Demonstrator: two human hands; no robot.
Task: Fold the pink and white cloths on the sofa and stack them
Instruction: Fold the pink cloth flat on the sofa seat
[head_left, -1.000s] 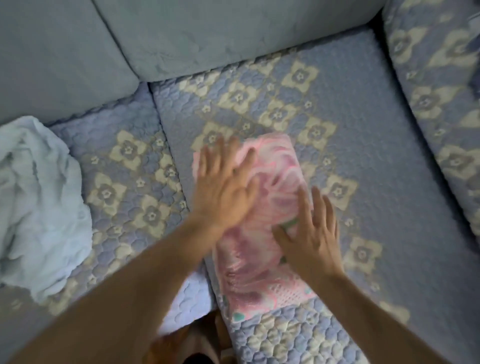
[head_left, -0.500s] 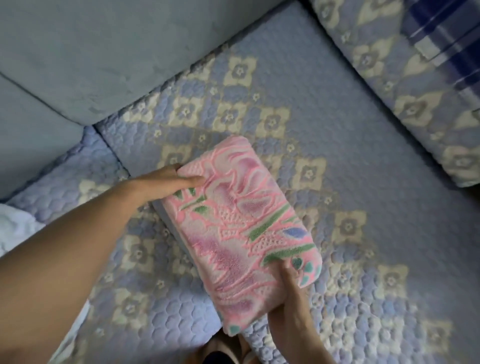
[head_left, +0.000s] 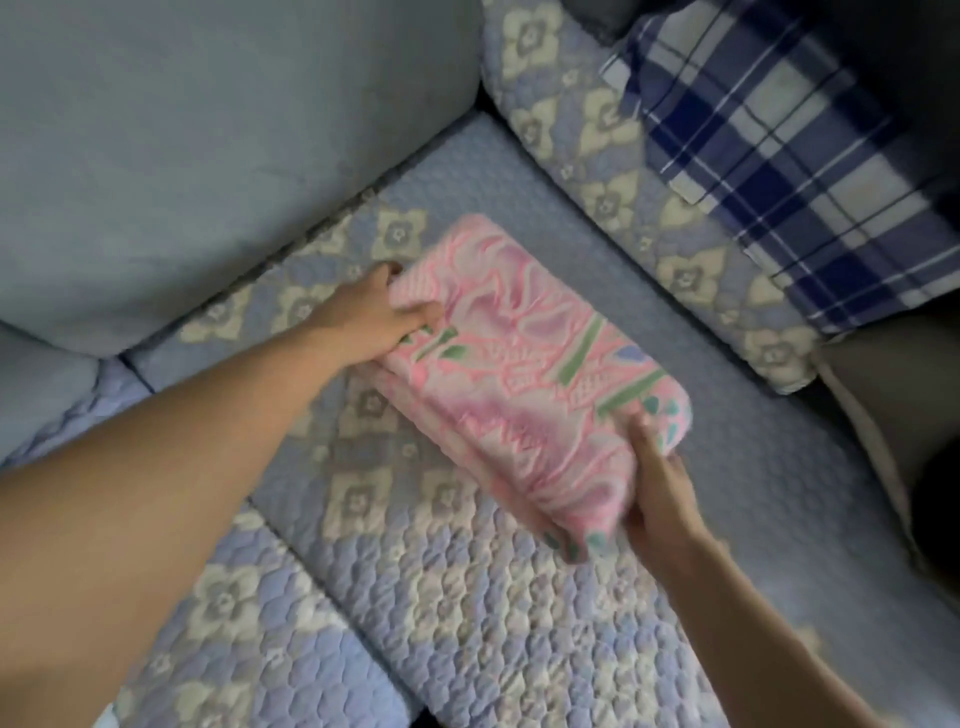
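Note:
The folded pink cloth (head_left: 524, 364), patterned with green and blue, is held over the blue quilted sofa seat (head_left: 519, 623) near the corner. My left hand (head_left: 374, 319) grips its far left edge, thumb on top and fingers underneath. My right hand (head_left: 657, 478) grips the near right end, thumb on top. The white cloth is out of view.
Grey back cushions (head_left: 234, 130) rise at the top left. A quilted floral armrest (head_left: 613, 171) runs along the right, with a blue and white plaid cloth (head_left: 789, 156) on it. A dark object (head_left: 904, 415) sits at the right edge.
Both hands were pressing flat on the pink cloth on the seat; they now grip its ends and have carried it right, toward the sofa corner. The white cloth left the view.

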